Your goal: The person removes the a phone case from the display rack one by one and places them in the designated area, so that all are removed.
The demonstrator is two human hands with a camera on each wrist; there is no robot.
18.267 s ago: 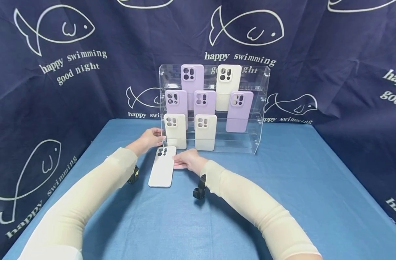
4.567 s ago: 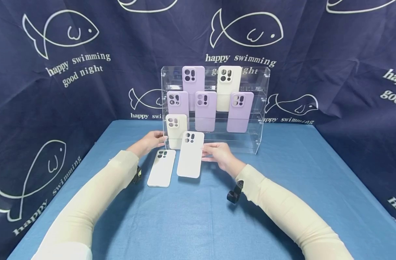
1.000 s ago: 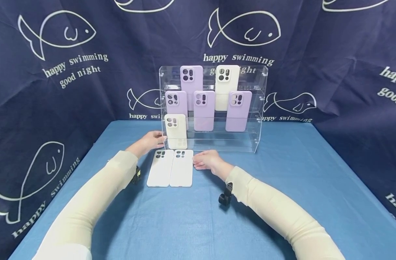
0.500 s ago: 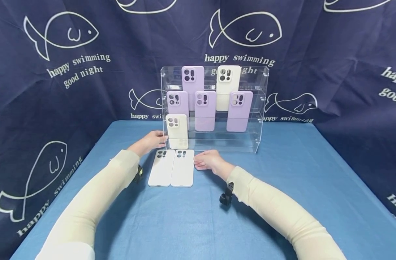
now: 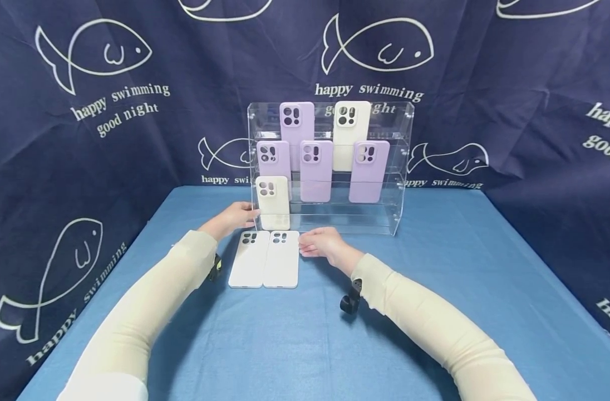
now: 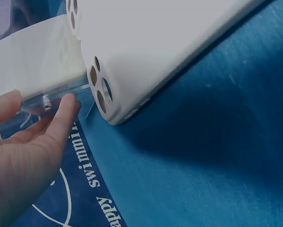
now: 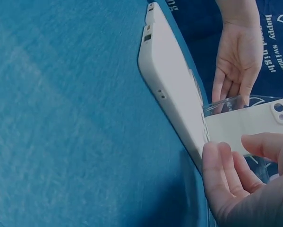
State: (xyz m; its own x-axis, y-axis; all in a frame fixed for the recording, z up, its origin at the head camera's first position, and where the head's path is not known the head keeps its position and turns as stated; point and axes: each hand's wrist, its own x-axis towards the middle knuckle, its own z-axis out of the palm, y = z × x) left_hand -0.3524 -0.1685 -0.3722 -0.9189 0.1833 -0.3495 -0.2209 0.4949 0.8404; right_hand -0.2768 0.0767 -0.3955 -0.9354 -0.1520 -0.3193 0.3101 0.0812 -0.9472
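Two white phone cases lie flat, side by side, on the blue cloth: a left case and a right case. My right hand is at the right case's upper right edge. In the right wrist view its fingers are extended near that edge, the thumb apart, nothing pinched. My left hand grips the lower left side of a clear acrylic display stand, thumb and fingers on either side of its edge, as the left wrist view shows. A white case stands in the bottom tier, at left.
Higher tiers hold purple cases, among them a top one, a left one, a middle one and a right one. A white case stands top right. A dark fish-print curtain backs the table.
The white case from the bottom tier's middle was carried down by my right hand and laid beside the other. Since then the right hand has shifted slightly up. The left hand stays on the stand.
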